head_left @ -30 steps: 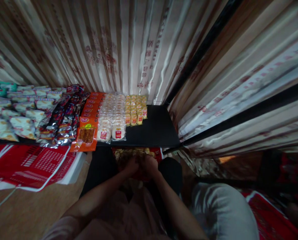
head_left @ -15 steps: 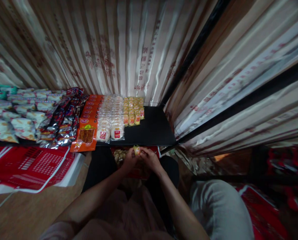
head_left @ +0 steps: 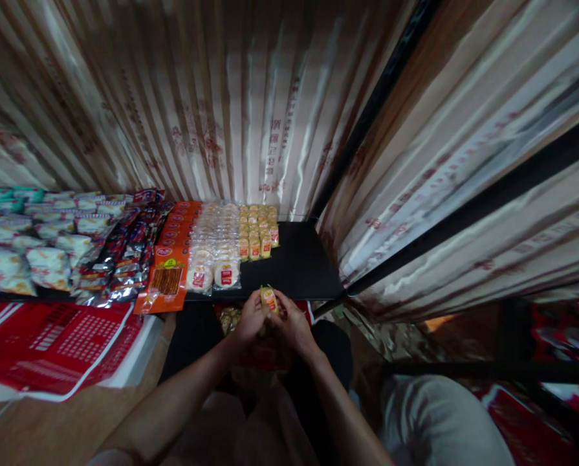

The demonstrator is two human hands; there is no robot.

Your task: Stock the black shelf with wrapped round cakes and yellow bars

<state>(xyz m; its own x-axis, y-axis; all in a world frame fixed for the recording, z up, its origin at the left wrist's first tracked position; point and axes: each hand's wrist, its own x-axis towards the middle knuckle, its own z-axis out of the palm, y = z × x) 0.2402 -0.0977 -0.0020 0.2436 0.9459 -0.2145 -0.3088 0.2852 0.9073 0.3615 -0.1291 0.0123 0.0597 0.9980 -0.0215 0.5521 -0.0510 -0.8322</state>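
Between my two hands, just in front of the black shelf's (head_left: pixel 299 259) near edge, is a small yellow wrapped snack (head_left: pixel 268 299) with a red and white label facing up. The fingers of my left hand (head_left: pixel 251 318) close on its left side. My right hand (head_left: pixel 293 321) pinches it from the right. Below my hands, partly hidden, a red bag (head_left: pixel 264 358) holds several gold-coloured wrapped pieces (head_left: pixel 231 318). On the shelf beyond, similar yellow snacks (head_left: pixel 254 246) stand in neat rows, beside rows of round white crackers (head_left: pixel 226 275) in clear wrap.
Further left on the shelf lie orange snack packs (head_left: pixel 167 278), dark red packs (head_left: pixel 129 259) and white puffy bags (head_left: pixel 49 266). A red and white bag (head_left: pixel 76 349) hangs below. Black metal bars (head_left: pixel 367 129) and pleated curtains (head_left: pixel 250 116) enclose the shelf. A person's pale-trousered knee (head_left: pixel 439 414) is at right.
The yellow snack has turned so its label shows more fully, and my hands have shifted slightly around it. The whole view has tilted, so the shelf sits lower in the picture.
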